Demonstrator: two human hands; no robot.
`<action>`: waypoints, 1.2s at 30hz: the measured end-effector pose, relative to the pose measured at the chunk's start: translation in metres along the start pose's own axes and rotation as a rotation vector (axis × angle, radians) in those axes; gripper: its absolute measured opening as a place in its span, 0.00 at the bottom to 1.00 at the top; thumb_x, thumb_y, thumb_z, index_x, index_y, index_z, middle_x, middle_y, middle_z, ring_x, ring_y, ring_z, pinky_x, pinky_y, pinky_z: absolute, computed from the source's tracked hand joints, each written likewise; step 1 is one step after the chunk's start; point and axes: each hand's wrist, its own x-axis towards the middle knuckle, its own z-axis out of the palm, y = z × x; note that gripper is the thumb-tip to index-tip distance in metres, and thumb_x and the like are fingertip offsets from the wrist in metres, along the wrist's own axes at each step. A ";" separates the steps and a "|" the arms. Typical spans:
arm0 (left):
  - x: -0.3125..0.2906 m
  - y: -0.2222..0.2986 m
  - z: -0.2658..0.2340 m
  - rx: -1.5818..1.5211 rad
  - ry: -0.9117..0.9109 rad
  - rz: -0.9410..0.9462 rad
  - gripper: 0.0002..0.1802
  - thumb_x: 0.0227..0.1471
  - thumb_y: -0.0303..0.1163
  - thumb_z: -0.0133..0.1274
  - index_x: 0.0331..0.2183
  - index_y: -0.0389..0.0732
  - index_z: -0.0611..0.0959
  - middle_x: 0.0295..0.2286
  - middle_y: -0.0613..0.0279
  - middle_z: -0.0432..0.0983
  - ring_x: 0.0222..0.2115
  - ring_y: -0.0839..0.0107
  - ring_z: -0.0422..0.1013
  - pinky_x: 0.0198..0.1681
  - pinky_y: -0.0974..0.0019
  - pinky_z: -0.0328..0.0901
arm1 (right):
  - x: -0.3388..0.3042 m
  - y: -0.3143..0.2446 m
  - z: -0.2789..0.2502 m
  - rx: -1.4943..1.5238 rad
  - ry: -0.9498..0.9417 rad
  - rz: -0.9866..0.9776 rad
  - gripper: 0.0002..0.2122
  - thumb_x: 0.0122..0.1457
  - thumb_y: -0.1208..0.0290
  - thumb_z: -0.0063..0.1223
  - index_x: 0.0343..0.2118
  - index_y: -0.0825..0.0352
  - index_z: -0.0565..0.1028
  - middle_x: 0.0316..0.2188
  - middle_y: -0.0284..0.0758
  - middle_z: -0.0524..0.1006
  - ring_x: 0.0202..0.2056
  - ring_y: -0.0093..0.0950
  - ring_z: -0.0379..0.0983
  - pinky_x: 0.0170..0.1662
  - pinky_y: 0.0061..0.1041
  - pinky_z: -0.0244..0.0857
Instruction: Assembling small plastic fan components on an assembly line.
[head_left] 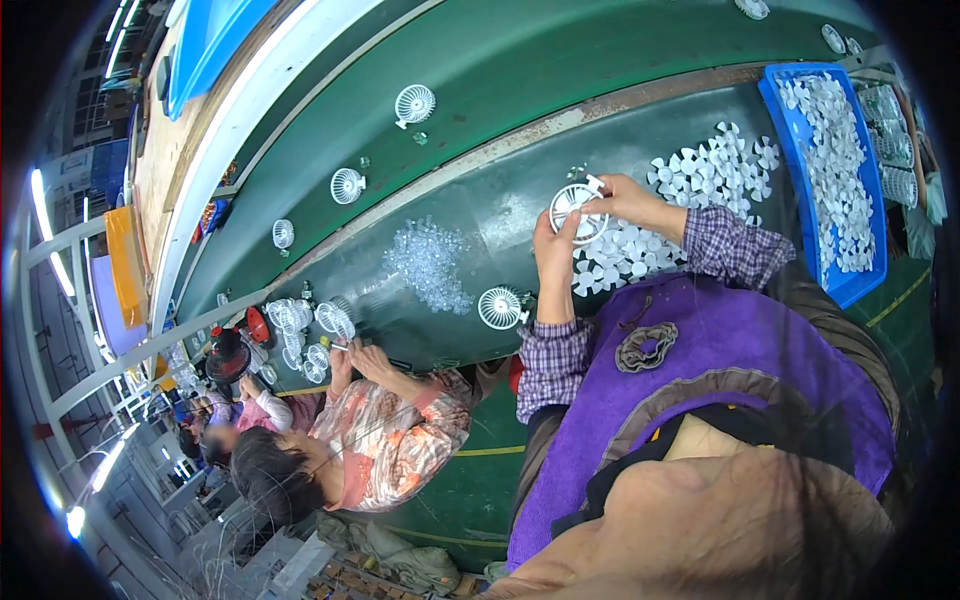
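Note:
Both of my hands are on a round white fan housing [572, 200], which has spokes or blades showing inside its ring. My left hand [554, 256] grips its near left side, with the thumb on the ring. The fingers of my right hand [632, 204] are closed on its right edge, by the short stem. Loose white fan blades [715, 172] lie in a pile to the right of my hands, and more of these blades [622, 252] spread below my right forearm. Left of my left hand, another white fan housing [501, 308] rests on the dark green bench.
A blue tray [850, 292] full of white blades stands at the right. Small clear plastic pieces [430, 265] are heaped left of centre. Beyond a metal rail, a green conveyor [520, 75] carries several fan housings [415, 104]. A co-worker [400, 440] handles parts at the left.

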 end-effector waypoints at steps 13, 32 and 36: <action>0.278 0.080 -0.073 -0.224 0.269 -0.106 0.27 0.54 0.53 0.49 0.34 0.35 0.68 0.32 0.46 0.75 0.33 0.51 0.76 0.34 0.51 0.74 | -0.012 -0.007 -0.122 -0.114 0.439 0.184 0.08 0.56 0.70 0.54 0.35 0.69 0.75 0.26 0.28 0.75 0.27 0.17 0.68 0.31 0.17 0.64; 0.117 0.071 -0.048 -0.190 0.119 0.020 0.16 0.51 0.26 0.46 0.43 0.30 0.71 0.37 0.47 0.75 0.32 0.54 0.77 0.25 0.61 0.75 | -0.003 0.036 -0.046 -1.025 0.072 -0.239 0.12 0.43 0.81 0.55 0.34 0.69 0.70 0.34 0.42 0.72 0.41 0.42 0.69 0.45 0.37 0.63; 0.009 0.038 -0.058 -0.212 0.140 0.015 0.17 0.51 0.25 0.50 0.44 0.35 0.69 0.37 0.47 0.75 0.30 0.56 0.77 0.23 0.62 0.75 | -0.009 0.018 -0.040 -0.735 0.185 -0.023 0.11 0.46 0.81 0.49 0.36 0.70 0.69 0.34 0.47 0.73 0.40 0.45 0.71 0.44 0.37 0.65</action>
